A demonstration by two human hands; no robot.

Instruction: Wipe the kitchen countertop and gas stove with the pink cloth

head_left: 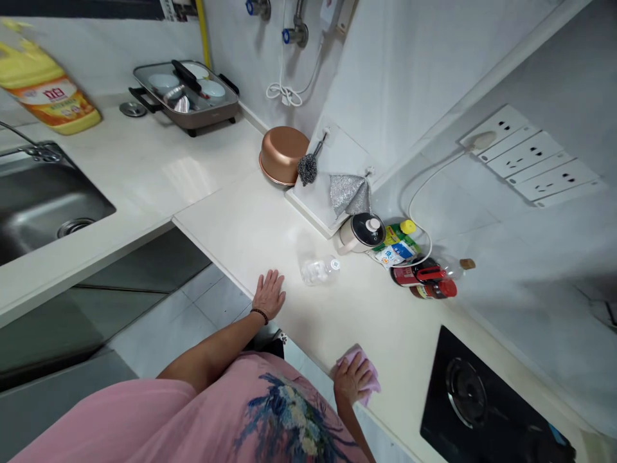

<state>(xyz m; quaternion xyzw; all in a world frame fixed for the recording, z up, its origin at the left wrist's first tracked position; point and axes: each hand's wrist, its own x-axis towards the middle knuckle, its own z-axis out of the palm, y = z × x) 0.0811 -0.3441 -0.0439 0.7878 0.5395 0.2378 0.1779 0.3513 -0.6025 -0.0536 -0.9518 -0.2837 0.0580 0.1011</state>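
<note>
Your right hand (353, 381) lies on top of the pink cloth (372, 381), fingers curled over it and pressing it to the countertop (231, 218) close to the front edge; the cloth shows only as a fringe around your knuckles and fingertips. Your left hand (268, 294) is spread flat and empty on the same countertop, palm down, fingers together and pointing away from you, a dark band at the wrist; it sits well apart from the cloth, further along the edge towards the corner. Between the two hands and a little further in, a clear bottle (319, 270) lies on its side, near your left fingertips but not touching them. Beyond the cloth to your right is the black hob (482, 392); against the wall stand a small lidded pot (361, 231) and some sauce bottles (424, 280); a copper pan (282, 154) leans in the corner.
</note>
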